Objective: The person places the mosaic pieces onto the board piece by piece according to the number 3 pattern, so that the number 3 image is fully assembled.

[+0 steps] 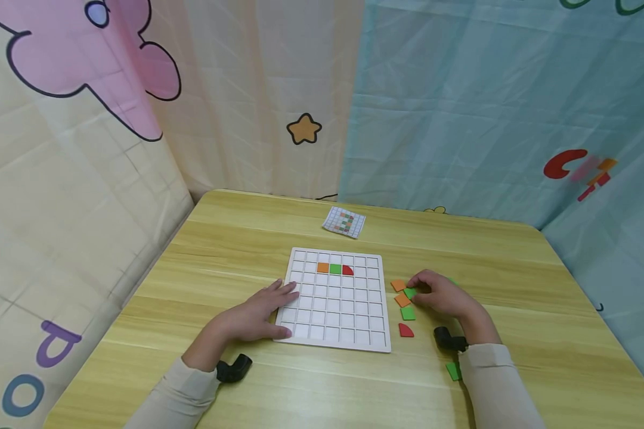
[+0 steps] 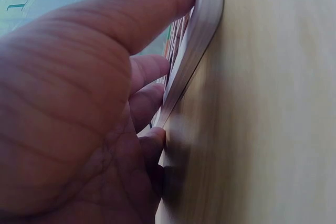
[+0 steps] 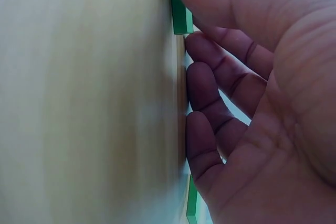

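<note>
A white grid board [image 1: 333, 348] lies on the table, with an orange square tile [image 1: 323, 268], a green square tile [image 1: 335, 269] and a red quarter-round tile [image 1: 347, 270] in one row near its top. My left hand [image 1: 254, 313] rests on the board's left side, its fingers extended and the thumb at the near corner. Right of the board, my right hand [image 1: 442, 295] pinches a green tile [image 1: 409, 294] between thumb and index finger, low at the tabletop. In the right wrist view the thumb touches this green tile [image 3: 181, 9], while the other fingers bend close to the wood.
Orange tiles [image 1: 402, 300], another green tile [image 1: 408, 313] and a red quarter-round tile [image 1: 406, 330] lie beside the right hand. One green tile [image 1: 453, 371] is by the right sleeve. Behind the board is a pattern card [image 1: 344, 222]. Curtains hang beyond the table.
</note>
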`<move>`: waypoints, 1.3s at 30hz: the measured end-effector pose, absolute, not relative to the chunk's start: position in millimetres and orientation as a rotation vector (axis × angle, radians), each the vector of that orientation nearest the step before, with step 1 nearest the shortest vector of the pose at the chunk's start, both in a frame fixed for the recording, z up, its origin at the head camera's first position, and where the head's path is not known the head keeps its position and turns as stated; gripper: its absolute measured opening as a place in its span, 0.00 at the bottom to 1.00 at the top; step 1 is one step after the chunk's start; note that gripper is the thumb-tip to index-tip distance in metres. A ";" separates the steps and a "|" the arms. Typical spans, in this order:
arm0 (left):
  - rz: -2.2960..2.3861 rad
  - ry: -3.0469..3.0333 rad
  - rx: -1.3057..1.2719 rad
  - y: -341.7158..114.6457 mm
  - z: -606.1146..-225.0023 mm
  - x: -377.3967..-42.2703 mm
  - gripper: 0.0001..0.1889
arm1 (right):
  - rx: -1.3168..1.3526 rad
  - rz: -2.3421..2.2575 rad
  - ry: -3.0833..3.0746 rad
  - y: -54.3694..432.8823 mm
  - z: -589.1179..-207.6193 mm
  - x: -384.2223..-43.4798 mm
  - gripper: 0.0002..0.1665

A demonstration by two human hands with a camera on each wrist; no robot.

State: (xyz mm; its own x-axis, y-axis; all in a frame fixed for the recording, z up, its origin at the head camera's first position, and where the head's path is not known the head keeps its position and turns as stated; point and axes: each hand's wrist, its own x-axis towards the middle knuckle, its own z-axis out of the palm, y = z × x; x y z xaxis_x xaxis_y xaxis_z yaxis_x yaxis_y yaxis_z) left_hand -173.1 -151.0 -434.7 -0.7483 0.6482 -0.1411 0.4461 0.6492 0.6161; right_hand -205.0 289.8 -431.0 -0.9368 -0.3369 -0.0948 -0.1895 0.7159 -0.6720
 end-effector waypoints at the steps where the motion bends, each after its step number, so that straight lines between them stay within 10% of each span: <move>1: 0.807 2.520 0.868 -151.1 -434.7 -173.0 0.42 | -0.425 -1.033 2.707 289.9 -430.9 -205.1 0.11; 39: 0.822 2.519 0.862 -151.4 -436.2 -173.9 0.43 | -0.424 -0.994 2.720 285.3 -435.4 -208.8 0.10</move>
